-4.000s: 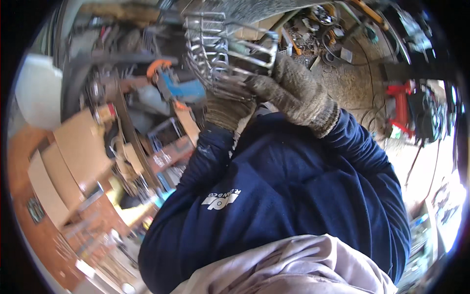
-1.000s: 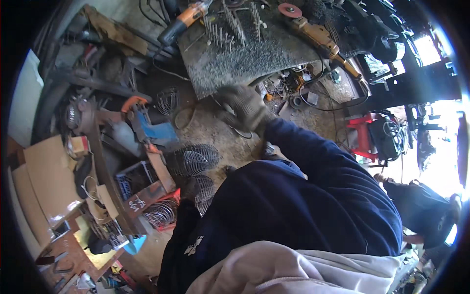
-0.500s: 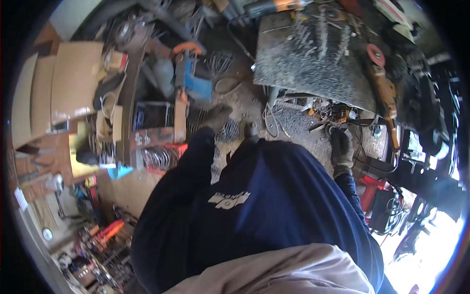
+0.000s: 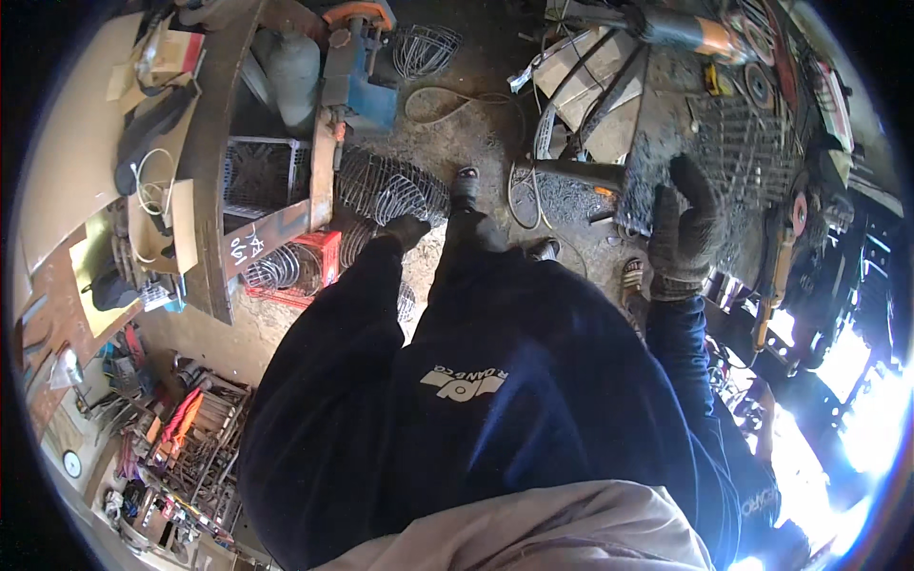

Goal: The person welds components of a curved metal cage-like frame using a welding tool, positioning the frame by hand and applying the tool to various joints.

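My right hand [image 4: 684,228], in a dark knitted glove, is raised at the near left edge of the metal-topped workbench [image 4: 657,133]. Its thumb and fingers stand apart, and nothing shows between them. Lower on the left, my dark-gloved left hand [image 4: 407,231] is beside a heap of round wire guards [image 4: 390,190]; its fingers are too dark and small to make out. Metal bars lie in a grid [image 4: 747,143] on the bench, beyond my right hand.
A blue machine [image 4: 367,95] stands by the wooden shelf unit [image 4: 214,181] at the left, with a red crate [image 4: 319,262] of wire rings below. An orange angle grinder [image 4: 700,36] lies at the back, another grinder [image 4: 776,276] at the right. A cable [image 4: 519,205] loops across the floor.
My view has swung, so the bench sits farther right and the wire guards show more fully. My right hand has risen from low beside the bench to its edge, fingers now spread.
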Tool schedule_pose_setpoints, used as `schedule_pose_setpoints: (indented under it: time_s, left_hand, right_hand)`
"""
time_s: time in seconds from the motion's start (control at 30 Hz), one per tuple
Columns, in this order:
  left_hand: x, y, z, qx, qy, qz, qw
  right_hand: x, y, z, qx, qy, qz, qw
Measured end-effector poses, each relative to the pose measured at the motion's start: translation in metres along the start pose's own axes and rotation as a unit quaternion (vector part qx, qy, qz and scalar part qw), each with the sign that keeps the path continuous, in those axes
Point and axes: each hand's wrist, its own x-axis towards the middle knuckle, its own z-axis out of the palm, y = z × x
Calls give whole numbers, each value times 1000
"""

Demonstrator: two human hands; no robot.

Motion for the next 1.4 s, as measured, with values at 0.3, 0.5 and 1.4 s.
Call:
schedule_pose_setpoints:
  time_s: [0.3, 0.5, 1.4]
  left_hand:
    - [125, -71, -89, -185, -82, -128, 971]
    - [293, -150, -130, -158, 179, -180, 954]
    - [541, -353, -275, 33, 260, -257, 930]
  right_hand:
    - [100, -1, 61, -204, -30, 135, 969]
    - [118, 37, 107, -314, -83, 128, 937]
    - [145, 110, 144, -407, -160, 188, 879]
